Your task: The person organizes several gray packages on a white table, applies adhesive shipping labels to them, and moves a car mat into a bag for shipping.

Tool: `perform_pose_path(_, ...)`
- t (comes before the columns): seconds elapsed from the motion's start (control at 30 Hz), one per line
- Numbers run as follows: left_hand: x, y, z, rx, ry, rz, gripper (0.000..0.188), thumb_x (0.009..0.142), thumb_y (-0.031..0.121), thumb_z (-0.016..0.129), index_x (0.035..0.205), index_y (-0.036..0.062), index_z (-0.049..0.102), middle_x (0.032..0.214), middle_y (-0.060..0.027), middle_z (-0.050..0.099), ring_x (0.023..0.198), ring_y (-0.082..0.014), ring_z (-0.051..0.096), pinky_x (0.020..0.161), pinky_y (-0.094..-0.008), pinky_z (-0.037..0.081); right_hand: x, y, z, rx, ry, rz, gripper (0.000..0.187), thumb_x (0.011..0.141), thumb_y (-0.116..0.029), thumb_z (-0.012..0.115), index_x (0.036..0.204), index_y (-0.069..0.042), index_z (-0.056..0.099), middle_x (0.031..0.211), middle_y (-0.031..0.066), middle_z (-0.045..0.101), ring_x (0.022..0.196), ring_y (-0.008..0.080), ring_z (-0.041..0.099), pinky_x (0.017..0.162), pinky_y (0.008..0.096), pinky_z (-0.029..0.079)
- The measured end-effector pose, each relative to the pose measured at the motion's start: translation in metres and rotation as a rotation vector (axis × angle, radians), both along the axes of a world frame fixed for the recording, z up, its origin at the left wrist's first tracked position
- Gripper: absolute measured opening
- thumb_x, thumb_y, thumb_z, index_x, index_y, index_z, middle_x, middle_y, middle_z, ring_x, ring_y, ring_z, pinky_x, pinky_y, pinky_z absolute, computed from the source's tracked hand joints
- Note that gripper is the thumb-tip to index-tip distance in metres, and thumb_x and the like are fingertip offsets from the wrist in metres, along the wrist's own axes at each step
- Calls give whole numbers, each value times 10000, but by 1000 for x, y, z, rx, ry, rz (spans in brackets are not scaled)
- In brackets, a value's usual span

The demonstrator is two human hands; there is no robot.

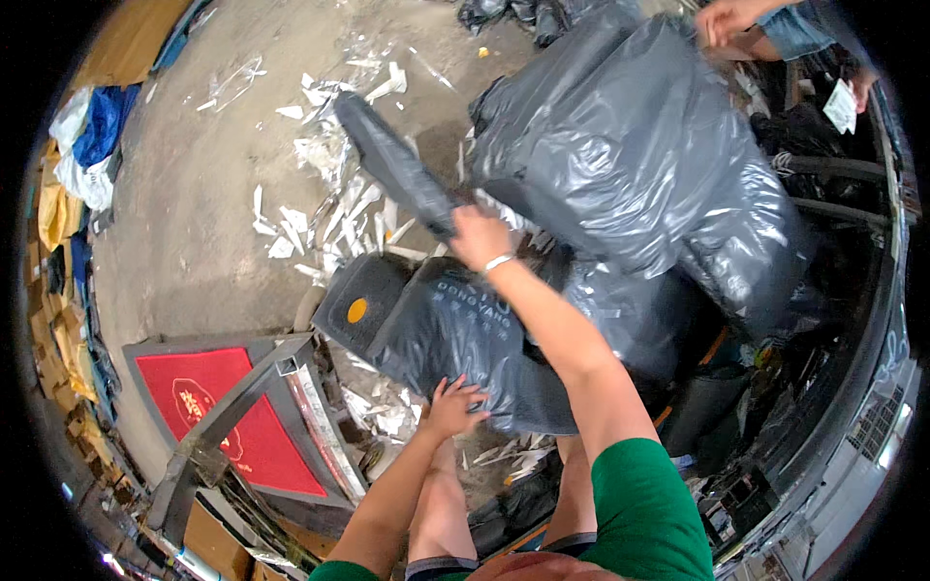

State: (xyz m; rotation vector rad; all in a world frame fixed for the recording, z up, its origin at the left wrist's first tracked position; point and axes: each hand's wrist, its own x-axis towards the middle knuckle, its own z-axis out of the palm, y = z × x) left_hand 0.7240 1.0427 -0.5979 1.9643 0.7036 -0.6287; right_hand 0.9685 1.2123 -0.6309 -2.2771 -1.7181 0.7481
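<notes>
My right hand reaches forward and closes round the near end of a long, dark grey mat-like piece, held tilted over the floor. Below it, in front of my legs, lies a black plastic-wrapped package with pale printing. My left hand rests on the package's near edge, fingers spread. A dark grey mat with an orange round spot sticks out at the package's left end. Large bundles in black plastic are piled just beyond, to the right.
White scraps litter the concrete floor. At lower left, a red mat with a grey border lies by a metal frame. At upper right another person's hand is by the bundles; their other hand holds a white paper.
</notes>
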Motion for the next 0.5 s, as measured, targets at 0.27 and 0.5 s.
perform_pose_path(0.27, -24, 66, -23, -1123, -180, 1976, 754, 737, 709, 335, 1167, 99, 438, 1005, -89, 529, 890, -238, 489, 773, -348, 391, -5, -33, 230, 201, 737, -276, 293, 622, -203, 699, 765, -7, 536, 727, 171, 551, 628, 320, 535, 575, 338, 422)
perform_pose_path(0.5, 42, 90, 105, -764, -634, 1845, 838, 711, 710, 391, 1293, 113, 306, 1297, -71, 352, 1165, -266, 351, 953, -421, 321, 75, -252, 329, 219, 679, -354, 324, 657, -231, 697, 780, 6, 515, 697, 126, 460, 615, 271, 471, 575, 324, 401)
